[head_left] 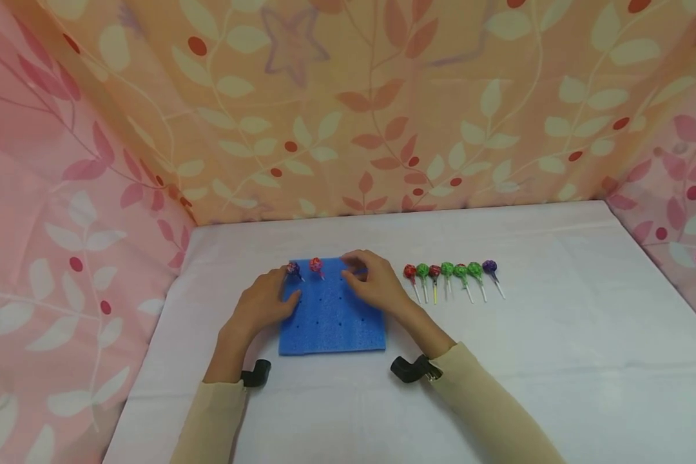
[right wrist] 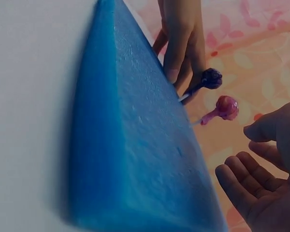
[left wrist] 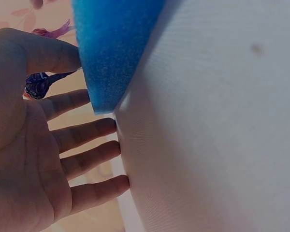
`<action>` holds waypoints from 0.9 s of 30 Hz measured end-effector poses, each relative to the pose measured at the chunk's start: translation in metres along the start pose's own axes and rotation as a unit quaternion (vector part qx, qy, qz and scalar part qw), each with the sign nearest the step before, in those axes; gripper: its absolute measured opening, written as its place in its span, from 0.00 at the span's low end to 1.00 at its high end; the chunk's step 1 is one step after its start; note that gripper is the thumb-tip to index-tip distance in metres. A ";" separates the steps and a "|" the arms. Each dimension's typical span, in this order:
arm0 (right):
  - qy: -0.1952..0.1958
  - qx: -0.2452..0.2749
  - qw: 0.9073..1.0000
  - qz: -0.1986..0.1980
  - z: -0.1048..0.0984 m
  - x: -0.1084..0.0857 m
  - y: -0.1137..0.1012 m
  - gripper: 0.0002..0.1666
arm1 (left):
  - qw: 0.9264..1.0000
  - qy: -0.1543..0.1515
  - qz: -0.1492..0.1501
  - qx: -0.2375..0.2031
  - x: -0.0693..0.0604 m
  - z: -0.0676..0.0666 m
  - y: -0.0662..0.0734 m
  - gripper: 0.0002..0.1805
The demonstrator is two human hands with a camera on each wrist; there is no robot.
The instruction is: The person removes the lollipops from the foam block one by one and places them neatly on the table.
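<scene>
A blue foam board [head_left: 332,336] dotted with small holes lies on the white table. Two lollipops stand stuck in its back left part: a dark purple lollipop [head_left: 292,269] and a pinkish-red lollipop [head_left: 316,265]. My left hand [head_left: 260,301] rests at the board's left edge, thumb and forefinger touching the foam and the other fingers spread on the cloth, as the left wrist view shows. Over the back right part of the board hovers my right hand [head_left: 378,285], its fingers loosely bent around nothing; the right wrist view shows the hand [right wrist: 261,179] apart from the pinkish-red lollipop.
To the right of the board lies a row of several lollipops, among them a red lollipop [head_left: 410,271], a green lollipop [head_left: 447,268] and a purple lollipop [head_left: 490,265], sticks toward me. Leaf-patterned cloth [head_left: 371,129] walls in the white table [head_left: 557,361] at the back and sides.
</scene>
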State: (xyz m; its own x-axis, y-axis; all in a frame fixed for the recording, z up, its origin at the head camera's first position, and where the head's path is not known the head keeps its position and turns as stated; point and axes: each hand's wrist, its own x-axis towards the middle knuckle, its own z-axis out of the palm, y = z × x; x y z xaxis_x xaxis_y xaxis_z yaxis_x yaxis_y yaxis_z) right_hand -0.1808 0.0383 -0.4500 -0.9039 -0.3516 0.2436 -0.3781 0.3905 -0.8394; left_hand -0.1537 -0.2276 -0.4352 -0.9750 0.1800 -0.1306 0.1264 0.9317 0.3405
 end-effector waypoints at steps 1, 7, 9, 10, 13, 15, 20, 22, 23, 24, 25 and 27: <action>-0.001 0.001 1.000 0.000 0.002 0.001 0.000 0.21 | 1.000 -0.001 -0.001 0.001 0.001 0.000 0.001 0.40; -0.003 0.002 1.000 -0.006 0.014 0.010 -0.001 0.22 | 1.000 0.003 -0.003 0.005 0.004 0.001 0.002 0.40; 0.001 0.006 1.000 -0.007 0.018 0.013 -0.003 0.22 | 1.000 0.001 -0.001 0.004 0.005 0.002 0.001 0.41; 0.002 0.010 1.000 -0.008 0.019 0.014 -0.004 0.23 | 1.000 -0.001 -0.001 0.004 0.005 0.003 0.001 0.41; 0.006 0.018 1.000 -0.011 0.025 0.016 -0.006 0.22 | 1.000 -0.003 -0.001 0.006 0.004 0.003 -0.001 0.41; 0.006 0.020 1.000 -0.012 0.029 0.018 -0.007 0.22 | 1.000 -0.002 0.001 0.009 0.004 0.004 -0.001 0.40; 0.003 0.026 1.000 -0.017 0.040 0.021 -0.006 0.20 | 1.000 0.004 0.006 0.012 0.002 0.001 -0.006 0.39; 0.001 0.034 0.999 -0.017 0.043 0.022 -0.004 0.19 | 1.000 0.007 0.008 0.011 0.002 0.001 -0.006 0.39; 0.001 0.038 0.999 -0.017 0.044 0.021 -0.004 0.19 | 1.000 0.009 0.010 0.008 0.002 0.002 -0.006 0.39; 0.002 0.040 0.999 -0.015 0.045 0.021 -0.003 0.18 | 1.000 0.010 0.011 0.006 0.002 0.002 -0.006 0.39; 0.006 0.043 0.999 -0.013 0.046 0.021 -0.003 0.18 | 1.000 0.010 0.012 0.002 0.002 0.002 -0.005 0.39; 0.015 0.045 0.999 -0.014 0.047 0.021 -0.002 0.18 | 1.000 0.007 0.012 -0.001 0.003 0.001 -0.004 0.40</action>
State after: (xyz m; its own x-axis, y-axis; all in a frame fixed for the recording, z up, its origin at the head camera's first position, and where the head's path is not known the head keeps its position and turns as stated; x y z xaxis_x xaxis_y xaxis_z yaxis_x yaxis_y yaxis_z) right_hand -0.1895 -0.0102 -0.4661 -0.8994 -0.3353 0.2805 -0.3847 0.3026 -0.8720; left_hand -0.1570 -0.2308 -0.4379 -0.9742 0.1974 -0.1098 0.1490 0.9268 0.3446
